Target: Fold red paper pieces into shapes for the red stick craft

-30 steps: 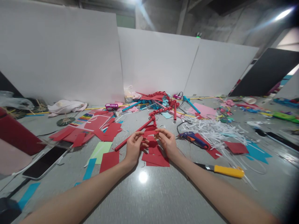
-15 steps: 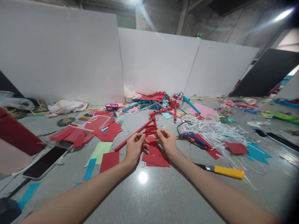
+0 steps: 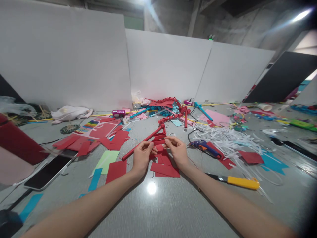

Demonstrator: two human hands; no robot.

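A narrow red paper strip (image 3: pixel 159 141) spans the gap between my two hands. My left hand (image 3: pixel 143 158) pinches its left end, fingers curled and thumb pressed in. At the other end, the thumb and index finger of my right hand (image 3: pixel 177 151) close on the strip. Just beyond lie more folded red strips and a red paper tube (image 3: pixel 131 152), slanting behind my left hand. A red paper chain (image 3: pixel 170 118) runs back from there. Cut red paper pieces (image 3: pixel 167 170) rest on the table below my hands.
A blue glue gun (image 3: pixel 204 148) and a yellow-handled utility knife (image 3: pixel 242 182) lie to the right, near shredded white paper (image 3: pixel 218 137). On the left are a phone (image 3: pixel 51 172), a red bottle (image 3: pixel 19 142) and green paper (image 3: pixel 107 161). White panels (image 3: pixel 165 66) stand behind.
Both hands keep nearly the same place and grip. The fingers and the strip between them have shifted only slightly.
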